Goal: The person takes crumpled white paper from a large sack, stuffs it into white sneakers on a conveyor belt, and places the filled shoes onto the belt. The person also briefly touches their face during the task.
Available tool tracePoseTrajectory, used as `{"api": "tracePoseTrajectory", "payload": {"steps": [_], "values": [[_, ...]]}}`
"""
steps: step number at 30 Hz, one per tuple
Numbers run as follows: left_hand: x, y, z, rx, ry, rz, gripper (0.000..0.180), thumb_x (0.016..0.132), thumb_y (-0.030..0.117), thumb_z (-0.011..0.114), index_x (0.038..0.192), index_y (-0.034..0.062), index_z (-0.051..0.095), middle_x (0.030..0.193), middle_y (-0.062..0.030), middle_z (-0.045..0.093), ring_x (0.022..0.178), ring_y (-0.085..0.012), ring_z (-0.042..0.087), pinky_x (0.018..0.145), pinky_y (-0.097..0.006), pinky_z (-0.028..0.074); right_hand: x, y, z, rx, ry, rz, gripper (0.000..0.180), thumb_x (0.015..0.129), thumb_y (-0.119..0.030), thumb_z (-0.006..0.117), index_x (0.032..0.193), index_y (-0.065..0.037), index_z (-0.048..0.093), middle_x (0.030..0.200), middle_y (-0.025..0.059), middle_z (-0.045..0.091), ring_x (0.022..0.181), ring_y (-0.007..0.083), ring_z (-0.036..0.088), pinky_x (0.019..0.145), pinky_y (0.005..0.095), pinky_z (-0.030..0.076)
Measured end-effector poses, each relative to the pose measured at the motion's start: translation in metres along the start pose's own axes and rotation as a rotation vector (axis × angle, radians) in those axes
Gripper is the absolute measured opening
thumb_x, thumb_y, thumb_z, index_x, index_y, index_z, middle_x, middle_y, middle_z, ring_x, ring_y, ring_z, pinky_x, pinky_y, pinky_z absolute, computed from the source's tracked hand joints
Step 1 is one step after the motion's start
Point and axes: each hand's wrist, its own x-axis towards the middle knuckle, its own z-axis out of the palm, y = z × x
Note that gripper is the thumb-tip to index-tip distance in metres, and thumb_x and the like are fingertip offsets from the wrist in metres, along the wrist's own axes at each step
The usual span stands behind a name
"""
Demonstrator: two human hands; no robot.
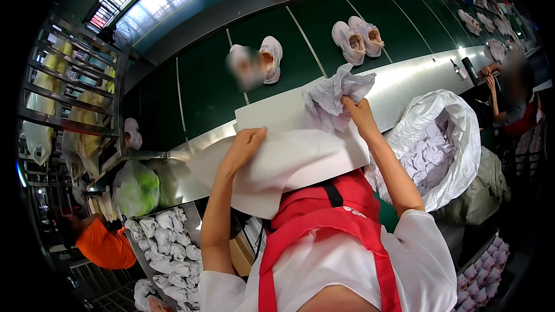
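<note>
"While the left hand (245, 144) pins down one side of the work, what exactly has it got?"

"A big white sheet (300, 153). Its fingers are curled tight on the upper part, and the rest sags across the desk (416, 81) and over its near edge, a bit blurred."

"And the right hand (361, 114)?"

"Those fingers grip a crumpled wad of pale paper (338, 97), raised above the far side of the sheet. Another flat white paper (269, 108) lies underneath, toward the belt."

"Which containers are around?"

"Just beside the right forearm stands a white plastic sack (469, 138), its mouth wide open, with loose crumpled paper (428, 156) inside, the same pale colour as the wad. A dull grey-green sack (483, 190) sits behind it; I can't tell what it holds."

"What about the left?"

"A thin clear bag (128, 170) near the end of the desk holds something bright green. Below that, a tray (192, 215) is filled with white paper bundles (165, 242) packed close together. On the metal rack (43, 118), clear bags (84, 150) hang with yellowish contents, too hidden to name."

"Anything on the green belt (202, 69)?"

"Pale pink shoes (347, 37): two pairs stand beyond the hands, one shoe partly blurred, and more are farther off to the right."
</note>
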Motion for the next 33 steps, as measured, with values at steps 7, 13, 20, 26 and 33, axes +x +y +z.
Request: {"api": "tracePoseTrajectory", "payload": {"steps": [7,13,20,26,33], "values": [[-0.019,0.077,0.017,0.120,0.308,0.866,0.022,0.083,0.020,0.063,0.079,0.0000,0.054,0.108,-0.0150,0.056,0.099,-0.0314,0.052,0.086,-0.037,0.041,-0.024,0.018,0.037,0.049,-0.299,-0.071,0.036,0.086,-0.025,0.059,0.113,-0.001,0.058,0.106,0.0099,0.063,0.097,0.0220,0.058,0.086,0.0318,0.044],[0.018,0.057,0.018,0.015,0.466,0.544,0.029,0.089,0.034,0.058,0.088,0.0045,0.056,0.075,-0.0120,0.060,0.067,-0.0312,0.059,0.061,-0.040,0.044,-0.029,-0.005,0.030,-0.295,-0.259,-0.597,0.041,0.094,-0.019,0.049,0.132,-0.004,0.044,0.132,0.0115,0.047,0.118,0.0216,0.047,0.100,0.0348,0.037],[-0.018,0.059,0.009,0.368,0.720,0.618,0.038,0.081,0.031,0.066,0.105,0.0046,0.052,0.092,-0.0136,0.054,0.072,-0.0314,0.057,0.059,-0.040,0.045,-0.102,-0.125,0.035,-0.268,-0.286,-0.746,0.087,0.073,-0.041,0.071,0.139,-0.002,0.030,0.141,0.0203,0.035,0.129,0.0338,0.037,0.106,0.0443,0.027],[-0.061,0.067,0.032,-0.872,0.175,0.630,0.056,0.078,0.010,0.070,0.126,0.0038,0.042,0.087,-0.0045,0.048,0.073,-0.0070,0.048,0.067,-0.019,0.043,-0.104,-0.082,0.077,-0.066,-0.695,-0.315,0.110,0.053,-0.036,0.086,0.138,0.001,0.027,0.140,0.0191,0.034,0.131,0.0324,0.032,0.107,0.0391,0.026],[-0.046,0.053,0.034,-0.113,0.779,0.725,0.078,0.075,0.033,0.071,0.133,0.0003,0.032,0.119,-0.0154,0.049,0.113,-0.0281,0.048,0.101,-0.040,0.033,-0.097,-0.083,0.082,-0.235,-0.466,-0.072,0.045,0.061,-0.012,0.076,0.102,0.001,0.061,0.090,0.0087,0.065,0.082,0.0165,0.060,0.075,0.0295,0.049]]}}
